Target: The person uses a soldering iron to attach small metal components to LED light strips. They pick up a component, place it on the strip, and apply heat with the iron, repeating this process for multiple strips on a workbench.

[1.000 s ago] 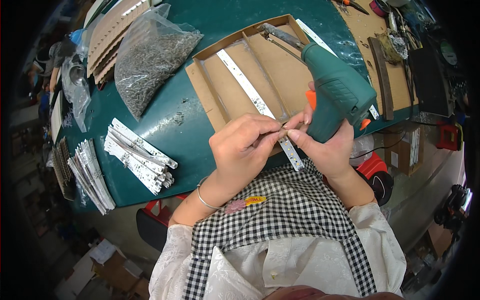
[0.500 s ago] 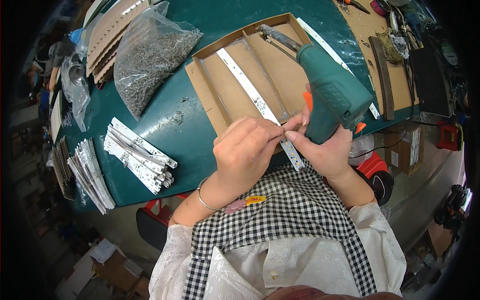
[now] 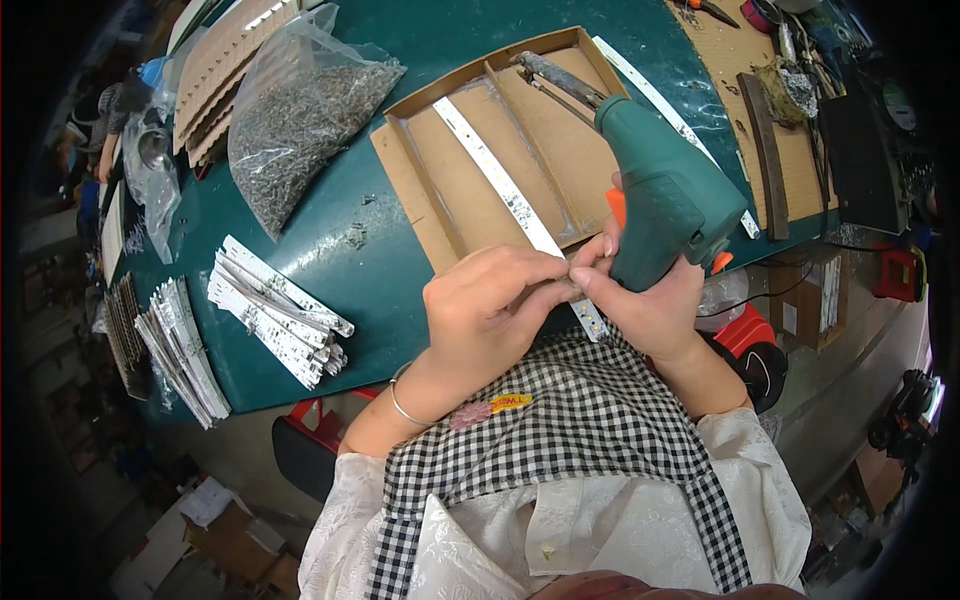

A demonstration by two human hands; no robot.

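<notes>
Head view: right hand (image 3: 650, 305) wrapped around a green glue gun (image 3: 660, 195), left hand (image 3: 490, 310) pinching the near end of a white strip (image 3: 500, 185) lying in a cardboard tray (image 3: 420, 200) on the green tabletop (image 3: 330, 250). Strip bundle (image 3: 278, 310) further left.

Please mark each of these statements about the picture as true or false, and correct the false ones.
1. The right hand holds a teal pistol-shaped power screwdriver. True.
2. The clear plastic bag of small grey screws lies inside the shallow brown cardboard tray. False: it lies on the dark green table, left of the tray.
3. The long white strip with small components runs from the tray towards the fingertips of the left hand. True.
4. The pile of short white strips is stacked on the screwdriver. False: it rests on the table, left of the hands.
</notes>
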